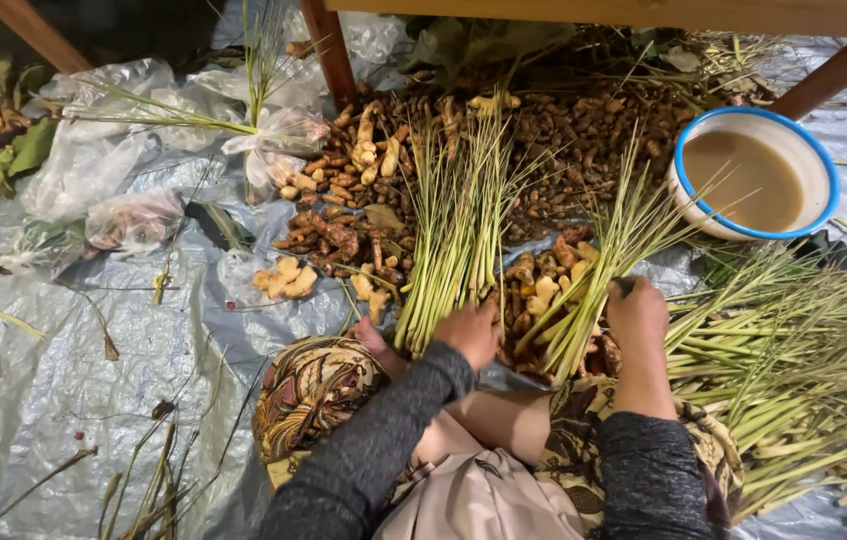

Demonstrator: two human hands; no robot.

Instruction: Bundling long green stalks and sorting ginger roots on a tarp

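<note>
Seated person at a ground-level spread of roots and stalks, seen from above. At the bottom centre of the frame, grey sleeves and a patterned cloth (313, 385) over the knees are seen. Just above, the left hand (468, 332) is laid on the base of a bundle of lemongrass stalks (458, 225), fingers curled down over the cut ends; whether this grip is closed on the stalks cannot be told. To the right of it, the right hand (635, 315) is clamped on the lower part of a second lemongrass bundle (608, 260), which slants toward the upper right. Between and under the two bundles, pale ginger pieces (543, 285) are heaped. At the right edge, a large pile of loose lemongrass (793, 370) is spread. All of this is laid on a grey plastic sheet (63, 380) covering the ground, with dry leaves and stems scattered at the lower left. Farther up, at the centre of the frame, a mound of brown turmeric roots (563, 140) is shown. At the upper right, a white bowl with a blue rim (755, 172) holds cloudy brown liquid. At the upper left, clear plastic bags (113, 190) are lying. Along the top edge, wooden legs (331, 50) are visible.
</note>
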